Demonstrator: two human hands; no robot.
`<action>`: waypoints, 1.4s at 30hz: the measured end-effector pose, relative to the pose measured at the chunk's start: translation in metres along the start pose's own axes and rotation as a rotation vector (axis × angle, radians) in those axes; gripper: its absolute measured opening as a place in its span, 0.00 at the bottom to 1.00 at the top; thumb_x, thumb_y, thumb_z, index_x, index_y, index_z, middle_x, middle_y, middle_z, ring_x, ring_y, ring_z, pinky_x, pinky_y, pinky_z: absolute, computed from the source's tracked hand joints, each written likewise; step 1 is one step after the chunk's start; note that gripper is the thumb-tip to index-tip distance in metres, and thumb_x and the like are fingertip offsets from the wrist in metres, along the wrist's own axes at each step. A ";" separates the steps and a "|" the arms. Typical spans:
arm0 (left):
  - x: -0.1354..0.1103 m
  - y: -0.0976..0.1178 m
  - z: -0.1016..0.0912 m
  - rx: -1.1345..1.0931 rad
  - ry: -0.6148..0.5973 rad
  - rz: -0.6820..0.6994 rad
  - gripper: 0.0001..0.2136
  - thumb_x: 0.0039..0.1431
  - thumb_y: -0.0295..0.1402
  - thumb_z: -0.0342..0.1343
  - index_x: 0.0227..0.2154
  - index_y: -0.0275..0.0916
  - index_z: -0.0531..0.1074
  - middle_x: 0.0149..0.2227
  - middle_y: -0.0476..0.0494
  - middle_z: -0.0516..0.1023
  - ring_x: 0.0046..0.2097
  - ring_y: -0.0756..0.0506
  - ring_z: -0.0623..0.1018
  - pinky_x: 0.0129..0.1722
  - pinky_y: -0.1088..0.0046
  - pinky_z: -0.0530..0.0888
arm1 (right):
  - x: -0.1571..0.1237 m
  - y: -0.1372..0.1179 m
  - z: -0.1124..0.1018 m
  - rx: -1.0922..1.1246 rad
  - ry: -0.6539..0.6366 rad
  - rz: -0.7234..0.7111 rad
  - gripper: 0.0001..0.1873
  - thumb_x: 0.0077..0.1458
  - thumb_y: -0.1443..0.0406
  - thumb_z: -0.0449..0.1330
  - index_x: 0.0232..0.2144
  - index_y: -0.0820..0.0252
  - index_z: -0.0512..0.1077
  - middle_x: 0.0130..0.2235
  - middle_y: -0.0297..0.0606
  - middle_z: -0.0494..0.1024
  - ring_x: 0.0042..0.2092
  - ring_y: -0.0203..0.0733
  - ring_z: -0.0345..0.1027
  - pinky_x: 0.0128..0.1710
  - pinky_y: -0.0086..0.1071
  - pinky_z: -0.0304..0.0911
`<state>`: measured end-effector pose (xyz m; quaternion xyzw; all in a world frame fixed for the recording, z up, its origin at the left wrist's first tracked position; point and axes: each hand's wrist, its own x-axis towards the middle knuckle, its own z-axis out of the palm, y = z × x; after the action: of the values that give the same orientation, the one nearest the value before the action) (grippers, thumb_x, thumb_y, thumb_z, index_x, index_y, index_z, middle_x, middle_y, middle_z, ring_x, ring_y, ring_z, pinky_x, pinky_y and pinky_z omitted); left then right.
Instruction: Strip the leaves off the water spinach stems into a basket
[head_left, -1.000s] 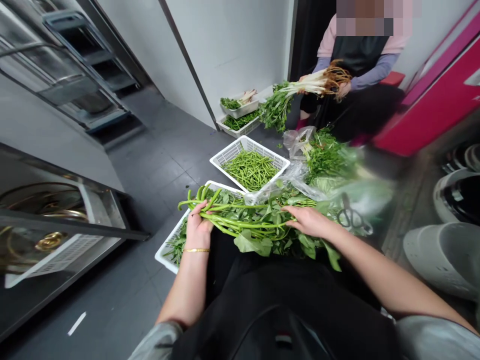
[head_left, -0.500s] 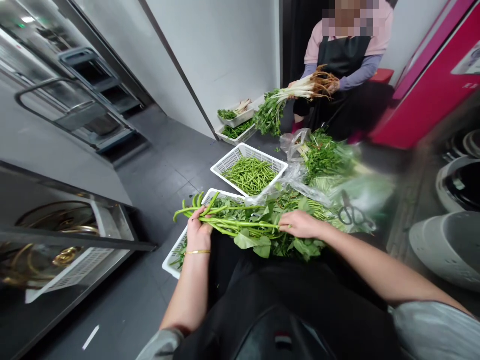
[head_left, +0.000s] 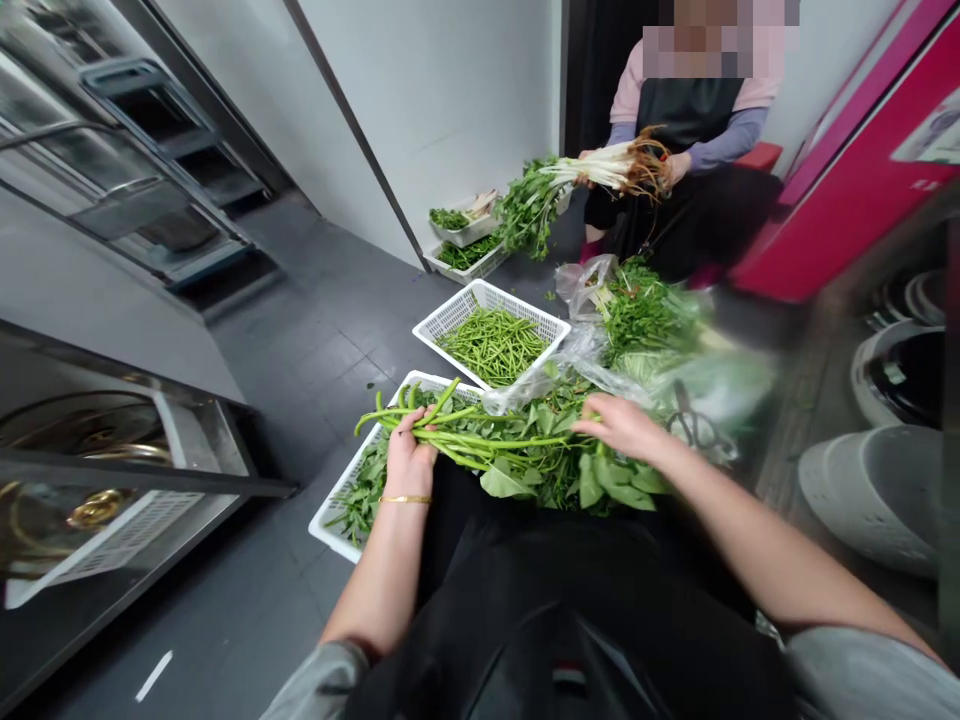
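My left hand [head_left: 411, 455] is wrapped round the thick ends of a bunch of long green leafy stems [head_left: 480, 450], which lie crosswise above my lap. At the bunch's leafy right end, my right hand [head_left: 619, 428] is closed in a pinch on a stem; broad leaves hang just below it. Beneath the bunch stands a white basket [head_left: 335, 540] of leafy greens [head_left: 367, 485], partly hidden by my left hand. Just beyond is a second white basket [head_left: 427, 345] with cut green stem pieces [head_left: 495, 345].
Opposite, a co-worker [head_left: 682, 110] holds rooted, white-stemmed greens [head_left: 600, 170]. Scissors [head_left: 701, 425] lie on plastic bags [head_left: 731, 385] at right, near more greens [head_left: 645, 310]. White buckets [head_left: 870, 490] stand far right. A metal shelf [head_left: 247, 485] is at left, small baskets [head_left: 469, 235] by the wall.
My right hand has moved right and slightly up, with leaves now hanging below it. My left hand keeps its hold, shifted slightly right. The camera view has turned slightly.
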<state>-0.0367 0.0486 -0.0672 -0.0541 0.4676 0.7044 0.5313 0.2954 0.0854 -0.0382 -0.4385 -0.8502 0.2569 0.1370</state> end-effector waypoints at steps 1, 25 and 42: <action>-0.001 0.000 0.001 -0.001 -0.007 -0.008 0.06 0.47 0.18 0.52 0.28 0.33 0.67 0.24 0.45 0.72 0.20 0.54 0.68 0.14 0.82 0.65 | 0.009 -0.015 0.008 -0.059 -0.093 -0.069 0.14 0.55 0.56 0.57 0.32 0.62 0.70 0.33 0.40 0.74 0.32 0.40 0.67 0.31 0.31 0.59; -0.011 -0.031 0.026 0.029 -0.035 0.039 0.06 0.46 0.18 0.52 0.18 0.32 0.67 0.20 0.45 0.72 0.19 0.55 0.68 0.16 0.83 0.62 | -0.047 -0.006 -0.040 0.368 0.051 0.108 0.17 0.51 0.53 0.57 0.23 0.59 0.70 0.29 0.37 0.76 0.33 0.40 0.68 0.36 0.32 0.62; -0.006 -0.055 0.022 0.021 -0.011 0.014 0.08 0.43 0.17 0.52 0.15 0.32 0.65 0.18 0.46 0.70 0.18 0.55 0.67 0.16 0.83 0.61 | -0.009 0.010 0.008 0.506 0.378 0.341 0.18 0.49 0.52 0.55 0.26 0.60 0.74 0.22 0.33 0.73 0.26 0.40 0.66 0.30 0.32 0.60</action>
<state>0.0192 0.0600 -0.0848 -0.0412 0.4725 0.7034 0.5294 0.3036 0.0803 -0.0507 -0.5662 -0.6339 0.3928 0.3511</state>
